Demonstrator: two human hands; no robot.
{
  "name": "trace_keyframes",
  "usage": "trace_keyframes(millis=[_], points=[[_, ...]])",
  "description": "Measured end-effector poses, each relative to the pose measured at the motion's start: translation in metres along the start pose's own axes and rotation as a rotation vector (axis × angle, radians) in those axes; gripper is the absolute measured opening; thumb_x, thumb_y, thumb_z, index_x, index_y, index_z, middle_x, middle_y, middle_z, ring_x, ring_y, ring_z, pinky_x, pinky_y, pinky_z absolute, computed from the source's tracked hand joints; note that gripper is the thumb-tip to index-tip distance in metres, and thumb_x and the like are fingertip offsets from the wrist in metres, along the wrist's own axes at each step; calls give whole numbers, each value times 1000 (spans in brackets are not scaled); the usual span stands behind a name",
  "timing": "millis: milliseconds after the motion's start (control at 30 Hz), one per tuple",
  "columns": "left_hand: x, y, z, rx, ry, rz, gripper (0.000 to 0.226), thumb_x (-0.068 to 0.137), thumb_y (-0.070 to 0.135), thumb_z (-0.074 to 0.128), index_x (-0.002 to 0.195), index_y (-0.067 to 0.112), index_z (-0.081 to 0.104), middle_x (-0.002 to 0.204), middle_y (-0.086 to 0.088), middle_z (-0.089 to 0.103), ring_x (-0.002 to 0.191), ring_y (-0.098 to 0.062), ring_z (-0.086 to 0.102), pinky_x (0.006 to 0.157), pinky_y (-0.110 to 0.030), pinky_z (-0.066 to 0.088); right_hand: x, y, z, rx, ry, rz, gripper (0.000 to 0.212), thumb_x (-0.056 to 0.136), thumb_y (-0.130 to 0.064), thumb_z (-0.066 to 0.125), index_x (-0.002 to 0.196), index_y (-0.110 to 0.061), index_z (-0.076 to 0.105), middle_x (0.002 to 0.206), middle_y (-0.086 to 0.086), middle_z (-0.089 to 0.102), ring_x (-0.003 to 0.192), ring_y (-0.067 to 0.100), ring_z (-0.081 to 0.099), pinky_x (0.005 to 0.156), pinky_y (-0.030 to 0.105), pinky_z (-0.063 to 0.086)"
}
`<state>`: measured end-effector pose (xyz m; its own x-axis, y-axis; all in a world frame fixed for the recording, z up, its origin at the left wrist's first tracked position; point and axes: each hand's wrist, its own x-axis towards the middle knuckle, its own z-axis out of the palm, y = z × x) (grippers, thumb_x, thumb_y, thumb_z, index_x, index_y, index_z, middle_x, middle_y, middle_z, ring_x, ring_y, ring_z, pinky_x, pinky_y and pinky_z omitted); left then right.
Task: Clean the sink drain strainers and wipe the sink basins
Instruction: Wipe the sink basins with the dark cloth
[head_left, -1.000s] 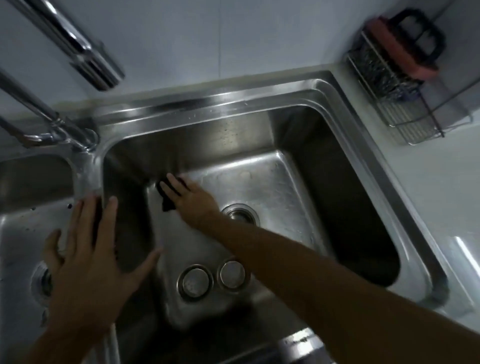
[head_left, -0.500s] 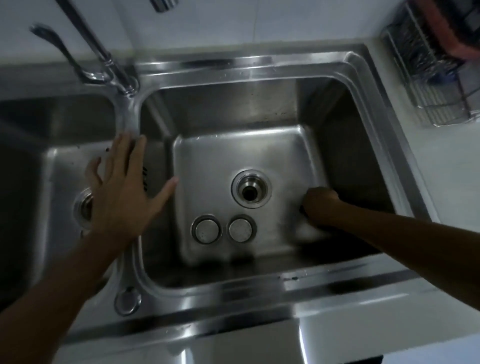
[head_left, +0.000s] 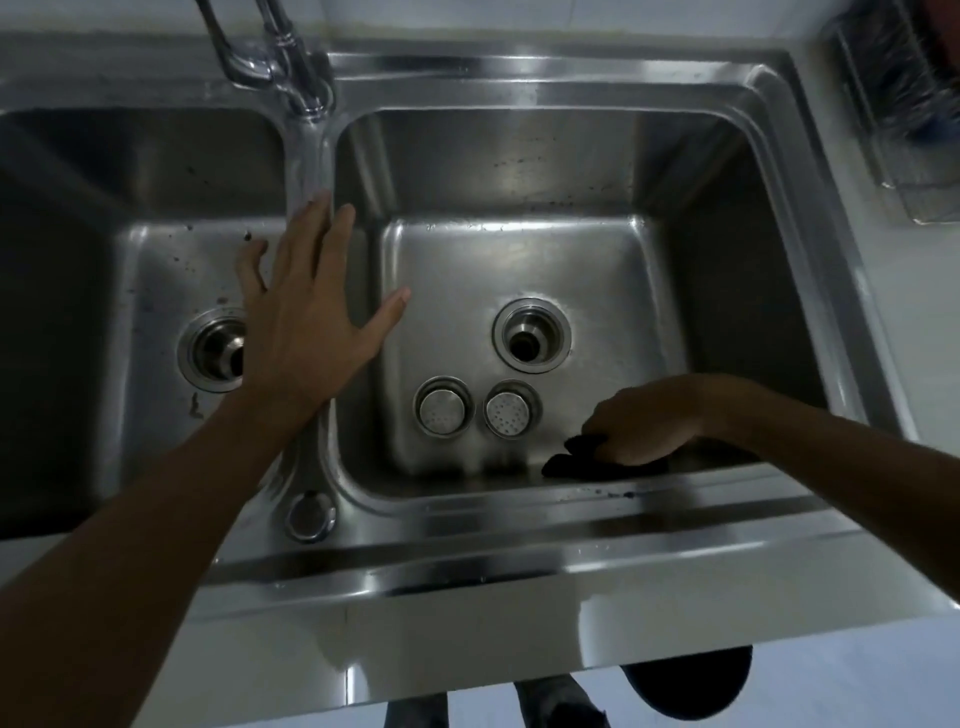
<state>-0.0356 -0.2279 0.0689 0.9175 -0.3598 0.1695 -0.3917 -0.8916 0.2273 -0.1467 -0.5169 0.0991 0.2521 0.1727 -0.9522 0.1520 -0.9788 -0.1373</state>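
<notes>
Steel left basin (head_left: 130, 270) shows dark specks and a smear near its open left drain (head_left: 213, 348), so I judge it not yet wiped. Over the divider (head_left: 306, 156) between the basins, below the tap (head_left: 291, 67), the left hand (head_left: 306, 322) lies flat with fingers spread wide, holding nothing. In the right basin (head_left: 519, 249) one strainer (head_left: 442, 405) and a second strainer (head_left: 507, 409) sit side by side on the floor, both out of their drains. The right drain (head_left: 531, 335) stands open just behind them. They look clean, though the dim light makes that hard to confirm. Further right, the right hand (head_left: 644, 426) curls round a dark cloth (head_left: 571, 462), pressing it where the floor meets the near wall. A wire rack (head_left: 904, 104) sits on the counter at far right. Wiping seems about midway: the left basin and refitting the strainers look left to do
</notes>
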Motion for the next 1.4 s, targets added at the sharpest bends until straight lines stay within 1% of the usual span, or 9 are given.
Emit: trace_keyframes(millis=[233,367,467,600,767,933,1100,1267,1400], points=[[1,-5,3,-34,3,19,91,95,75,41,160,13,27,171,-13,22,156,-30,27,123,-60,19,-55,46,26,622,140,-368,43,94,-32,71,133,-45,60,126,-19,69,118,3,65,103,30,53],[2,-6,7,-60,15,12,90,95,75,42,159,13,28,171,-11,22,156,-28,26,123,-59,18,-73,57,62,565,328,-350,70,88,-28,75,139,-65,42,135,-32,60,120,-5,62,101,26,54],[2,-6,8,-86,16,5,89,95,74,43,158,14,29,171,-10,22,156,-28,26,122,-59,19,-64,22,63,363,518,-463,68,95,-29,67,150,-54,35,143,-40,44,121,-2,63,102,23,53],[2,-2,3,-76,-4,11,85,96,72,42,158,14,34,170,-14,25,156,-28,26,121,-52,21,-14,-79,37,217,668,-661,62,104,-36,53,160,-33,25,164,-11,32,139,15,50,113,31,42],[3,-4,5,-52,-41,34,86,97,75,36,159,16,34,172,-14,20,160,-28,18,122,-52,20,10,-156,32,41,834,-544,63,110,-33,34,163,-24,2,171,7,7,131,29,54,103,40,49],[2,-3,4,-85,-98,-8,88,97,75,32,163,17,26,175,-12,11,162,-28,7,125,-55,14,-12,-109,62,-163,1021,-484,72,86,-8,52,156,-21,39,163,9,35,148,24,40,116,27,30],[-1,-8,-3,-209,-202,-50,76,106,61,31,167,22,8,176,-5,-10,162,-23,-11,126,-51,2,13,-145,29,-357,1047,-696,53,105,-10,30,157,-19,36,167,9,25,155,29,20,121,40,34],[-12,-50,-18,-289,-121,-169,66,109,56,23,166,26,9,176,-1,-2,162,-17,-1,129,-56,12,45,-177,-21,-296,1163,-587,56,105,-7,13,156,-9,35,165,15,26,156,33,15,125,45,23],[-32,-99,-41,2,-136,-136,71,107,61,22,166,23,13,176,-7,1,163,-24,1,127,-55,8,65,-171,-88,-150,1241,-456,63,93,-7,30,155,-3,35,163,22,28,153,41,19,124,52,25]])
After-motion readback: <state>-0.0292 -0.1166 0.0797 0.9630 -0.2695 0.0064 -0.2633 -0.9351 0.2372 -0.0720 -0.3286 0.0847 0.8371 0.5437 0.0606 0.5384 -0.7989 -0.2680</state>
